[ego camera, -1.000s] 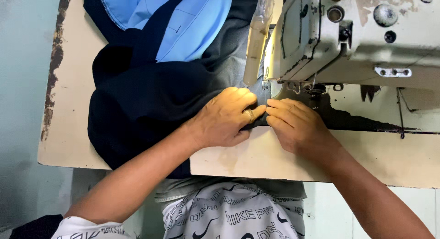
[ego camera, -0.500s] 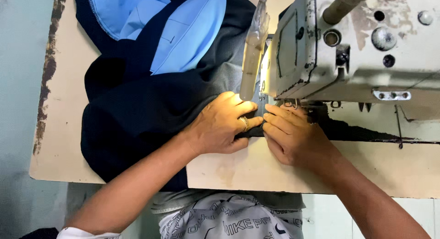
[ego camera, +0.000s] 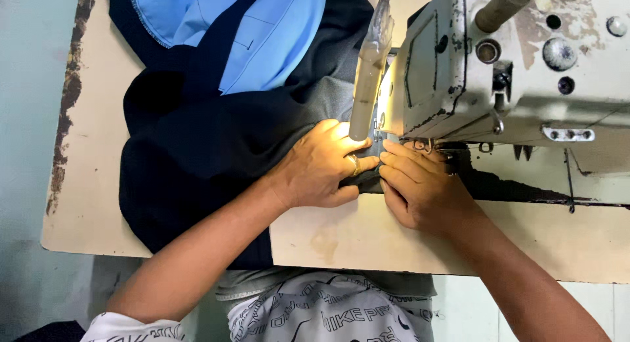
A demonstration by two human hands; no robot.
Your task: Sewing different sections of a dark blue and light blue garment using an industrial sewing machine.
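- My left hand (ego camera: 321, 165) lies flat, palm down, on the dark cloth (ego camera: 216, 151), fingers spread a little and pressing it to the table (ego camera: 367, 237). It pinches nothing that I can see; it only holds the cloth down.
- A ring (ego camera: 354, 163) sits on one finger of that hand.
- My right hand (ego camera: 420, 188) lies just beside the left, fingertips touching the left's fingers at the cloth's edge. Its fingers are bent and pressed down on the cloth; whether they nip a fold beneath I cannot tell.
- Both hands meet right in front of the sewing machine (ego camera: 499, 73), close under its head where the needle is; the needle itself is hidden by my fingers and the lamp.
- The lamp (ego camera: 369, 60) hangs on a slant over my left fingers and lights them yellow.
- The dark cloth spreads from under the machine head leftwards across the table and hangs over its near edge toward my lap.
- A light blue cloth (ego camera: 262, 33) lies on top of the dark one, at the far side, well apart from my hands.
- The table's left rim is chipped and worn.
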